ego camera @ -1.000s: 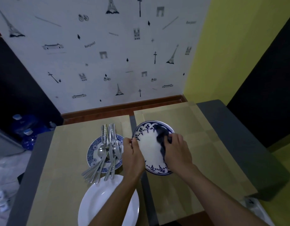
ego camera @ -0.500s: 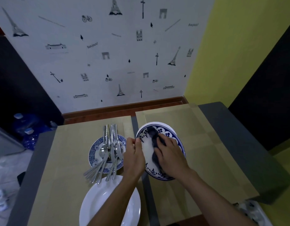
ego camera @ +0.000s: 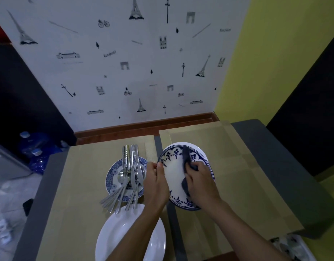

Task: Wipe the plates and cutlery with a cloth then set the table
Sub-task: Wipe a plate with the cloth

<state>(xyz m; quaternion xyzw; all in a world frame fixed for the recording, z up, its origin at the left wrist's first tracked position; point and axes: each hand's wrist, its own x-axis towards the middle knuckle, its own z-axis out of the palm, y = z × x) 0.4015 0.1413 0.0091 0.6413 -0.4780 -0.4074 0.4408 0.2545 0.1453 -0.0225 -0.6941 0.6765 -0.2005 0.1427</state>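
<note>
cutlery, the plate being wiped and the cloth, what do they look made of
Cutlery: metal, probably stainless steel, polished; it is silvery with bright glints.
Blue-patterned plate: likely glazed ceramic, though melamine is possible; it has a smooth white face and a printed blue border.
Cloth: soft fabric, dark grey and matt; it bunches and folds on the plate.

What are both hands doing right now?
Left hand: grips the rim of the plate.
Right hand: holds the cloth against the plate.

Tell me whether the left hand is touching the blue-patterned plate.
Touching. The head view shows the left hand pinching the left rim of the blue-patterned plate.
</note>
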